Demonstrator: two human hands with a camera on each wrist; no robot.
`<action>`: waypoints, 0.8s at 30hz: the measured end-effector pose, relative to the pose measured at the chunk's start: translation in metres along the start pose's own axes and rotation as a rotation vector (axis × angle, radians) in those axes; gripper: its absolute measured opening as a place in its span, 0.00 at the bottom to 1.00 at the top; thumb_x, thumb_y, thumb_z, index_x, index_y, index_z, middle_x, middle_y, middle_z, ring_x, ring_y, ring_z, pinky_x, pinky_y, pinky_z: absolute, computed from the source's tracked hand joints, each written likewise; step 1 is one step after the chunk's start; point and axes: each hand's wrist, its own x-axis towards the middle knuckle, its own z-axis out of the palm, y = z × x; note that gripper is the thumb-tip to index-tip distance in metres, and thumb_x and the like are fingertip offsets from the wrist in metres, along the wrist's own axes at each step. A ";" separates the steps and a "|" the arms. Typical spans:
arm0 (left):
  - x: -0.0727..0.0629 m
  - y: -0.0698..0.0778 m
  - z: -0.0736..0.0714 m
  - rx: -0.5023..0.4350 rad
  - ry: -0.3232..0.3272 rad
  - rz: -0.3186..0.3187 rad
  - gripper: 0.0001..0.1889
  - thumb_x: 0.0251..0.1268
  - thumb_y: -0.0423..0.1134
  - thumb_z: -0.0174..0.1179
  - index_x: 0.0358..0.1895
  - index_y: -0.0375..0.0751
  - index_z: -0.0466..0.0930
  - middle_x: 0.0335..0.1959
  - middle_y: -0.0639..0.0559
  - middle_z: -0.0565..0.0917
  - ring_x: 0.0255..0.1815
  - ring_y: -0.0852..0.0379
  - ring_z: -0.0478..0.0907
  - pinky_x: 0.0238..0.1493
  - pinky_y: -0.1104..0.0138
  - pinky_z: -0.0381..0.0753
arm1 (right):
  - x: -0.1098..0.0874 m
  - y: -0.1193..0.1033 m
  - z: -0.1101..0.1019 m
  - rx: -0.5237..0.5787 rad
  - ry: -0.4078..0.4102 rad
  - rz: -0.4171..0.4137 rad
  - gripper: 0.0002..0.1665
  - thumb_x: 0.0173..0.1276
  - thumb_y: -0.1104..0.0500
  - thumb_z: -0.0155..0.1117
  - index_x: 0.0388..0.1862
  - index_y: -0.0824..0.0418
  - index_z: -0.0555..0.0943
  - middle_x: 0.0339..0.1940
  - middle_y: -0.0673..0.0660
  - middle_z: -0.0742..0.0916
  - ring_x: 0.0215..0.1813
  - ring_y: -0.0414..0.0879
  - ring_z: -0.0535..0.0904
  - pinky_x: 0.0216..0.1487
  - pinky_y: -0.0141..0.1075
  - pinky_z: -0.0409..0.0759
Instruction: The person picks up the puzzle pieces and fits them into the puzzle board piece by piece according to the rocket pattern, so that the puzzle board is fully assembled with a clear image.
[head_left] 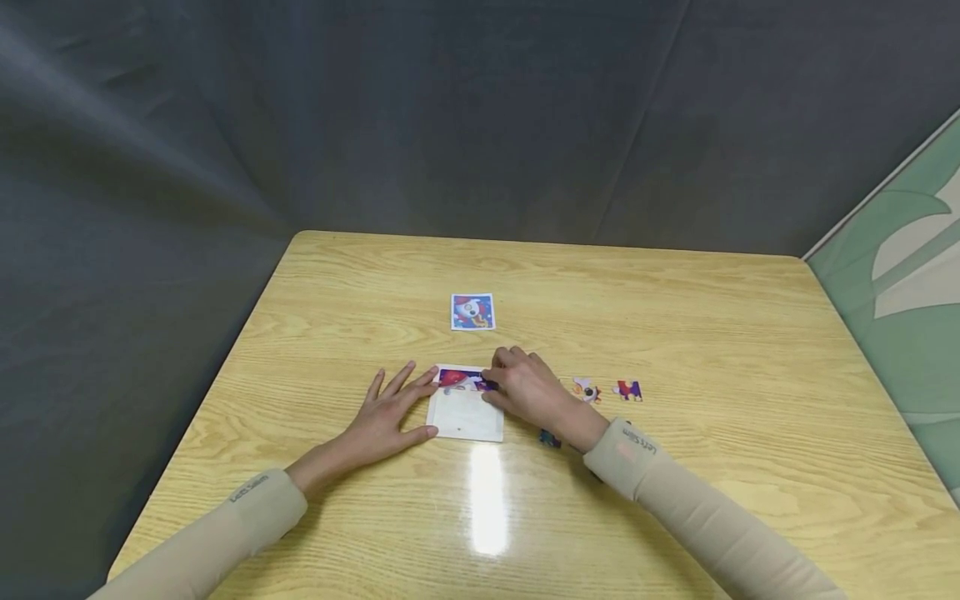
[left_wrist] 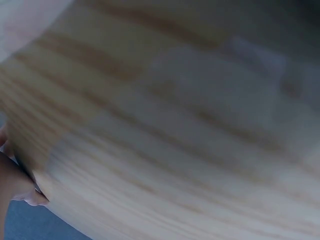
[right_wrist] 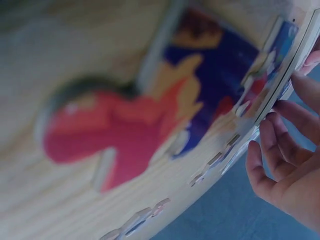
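A white puzzle tray (head_left: 467, 417) lies on the table, its top strip filled with purple and red puzzle pieces (head_left: 453, 379) and its lower part bare. My left hand (head_left: 386, 421) rests flat with spread fingers, index fingertip and thumb at the tray's left edge. At the tray's upper right corner, my right hand (head_left: 528, 387) pinches a dark purple puzzle piece (head_left: 489, 384), largely hidden by the fingers. The right wrist view shows the curled fingers of that hand at the tray's edge, with a loose red and blue puzzle piece (right_wrist: 200, 85) close to the camera.
Beyond the tray lies a small square picture card (head_left: 472, 312). Loose puzzle pieces lie to the right: a white and orange one (head_left: 587, 390), a red and purple one (head_left: 628, 390) and a dark one (head_left: 550, 438) beside the right wrist. The wooden table (head_left: 360, 283) meets a dark curtain (head_left: 480, 125).
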 end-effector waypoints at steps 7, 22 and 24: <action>0.000 -0.001 0.001 0.002 -0.003 -0.002 0.34 0.66 0.61 0.55 0.71 0.50 0.64 0.77 0.60 0.52 0.78 0.51 0.39 0.72 0.45 0.24 | -0.001 -0.001 0.002 -0.023 0.029 -0.012 0.18 0.62 0.51 0.70 0.47 0.60 0.86 0.40 0.54 0.82 0.40 0.46 0.76 0.37 0.40 0.79; -0.001 0.000 -0.001 -0.007 0.017 0.029 0.33 0.65 0.59 0.56 0.69 0.48 0.66 0.77 0.57 0.54 0.78 0.47 0.40 0.72 0.43 0.26 | -0.028 0.017 -0.029 0.076 0.156 0.028 0.14 0.62 0.60 0.70 0.46 0.63 0.85 0.44 0.58 0.84 0.44 0.51 0.78 0.41 0.44 0.80; -0.001 0.000 -0.002 -0.010 0.017 0.031 0.33 0.65 0.59 0.56 0.69 0.48 0.66 0.77 0.57 0.54 0.78 0.47 0.40 0.72 0.43 0.26 | -0.039 0.020 -0.031 0.089 0.144 0.041 0.15 0.61 0.60 0.70 0.47 0.64 0.85 0.45 0.58 0.84 0.45 0.52 0.78 0.41 0.44 0.81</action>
